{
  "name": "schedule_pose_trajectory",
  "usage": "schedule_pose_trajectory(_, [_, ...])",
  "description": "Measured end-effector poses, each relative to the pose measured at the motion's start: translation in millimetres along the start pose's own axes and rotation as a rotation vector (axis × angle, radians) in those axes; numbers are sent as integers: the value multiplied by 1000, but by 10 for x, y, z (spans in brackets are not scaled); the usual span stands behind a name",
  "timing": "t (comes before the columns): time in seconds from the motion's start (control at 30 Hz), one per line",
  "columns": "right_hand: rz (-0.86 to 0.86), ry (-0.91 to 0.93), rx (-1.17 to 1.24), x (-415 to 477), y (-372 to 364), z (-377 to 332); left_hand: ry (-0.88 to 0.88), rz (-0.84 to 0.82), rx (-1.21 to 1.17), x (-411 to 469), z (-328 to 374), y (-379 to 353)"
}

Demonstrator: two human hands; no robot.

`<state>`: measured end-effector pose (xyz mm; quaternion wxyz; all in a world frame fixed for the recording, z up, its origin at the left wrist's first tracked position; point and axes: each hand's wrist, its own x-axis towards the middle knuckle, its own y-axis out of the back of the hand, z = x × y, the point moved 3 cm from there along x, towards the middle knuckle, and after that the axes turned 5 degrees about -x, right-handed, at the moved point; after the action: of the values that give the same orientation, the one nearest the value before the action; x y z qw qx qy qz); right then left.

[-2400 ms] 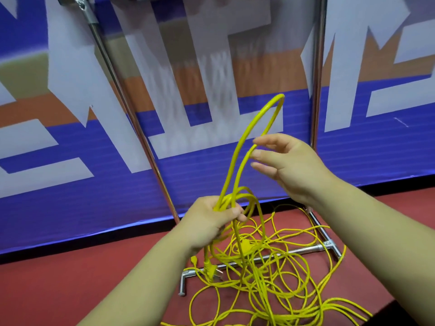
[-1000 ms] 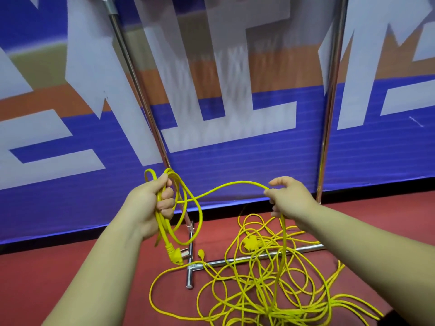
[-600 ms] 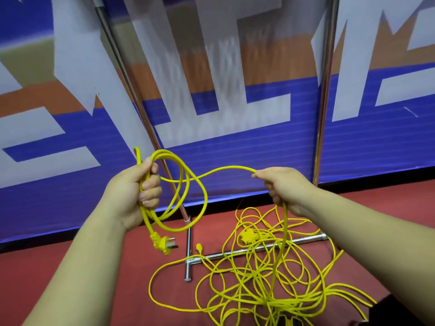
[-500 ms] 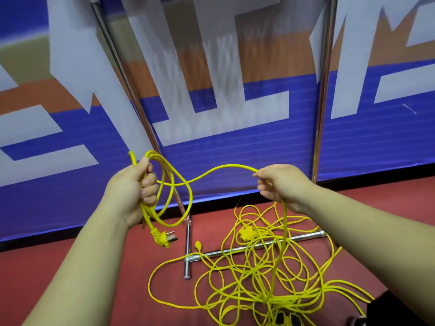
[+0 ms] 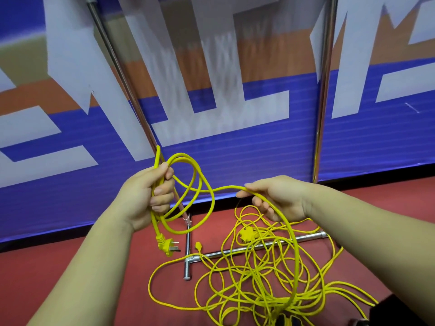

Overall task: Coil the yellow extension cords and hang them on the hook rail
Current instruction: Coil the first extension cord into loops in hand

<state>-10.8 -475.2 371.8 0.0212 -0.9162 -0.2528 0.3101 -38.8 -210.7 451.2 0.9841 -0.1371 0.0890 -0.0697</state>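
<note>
on my feed the left hand (image 5: 146,198) is fisted round the coil (image 5: 186,155), fingers curled over a few loops of yellow cord held up in front of the banner (image 5: 247,156). the plug (image 5: 166,245) hangs free below that fist. from the coil one strand (image 5: 223,187) runs across to the right hand (image 5: 280,198), which pinches it between thumb and forefinger, the other fingers loosely curled beneath. past that hand the strand arcs down into the pile (image 5: 259,281), a loose tangle of yellow cord on the red floor (image 5: 47,267). the tangle lies across the steel foot (image 5: 306,238) of a frame, with a yellow socket (image 5: 246,232) just beside the bar. two steel poles (image 5: 323,90) rise against the banner.
</note>
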Motion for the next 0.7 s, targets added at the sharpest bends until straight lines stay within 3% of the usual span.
schedule_pose_trajectory(0.27, [-14, 15, 80, 69, 33, 7, 36, -231, -102, -13, 38, -4])
schedule_pose_trajectory(0.53, [32, 264, 193, 51, 94, -44, -40, 46, -247, 121, -7, 94])
schedule_pose_trajectory(0.7, [77, 311, 231, 84, 140, -8, -50, 124, -327, 178, -18, 166])
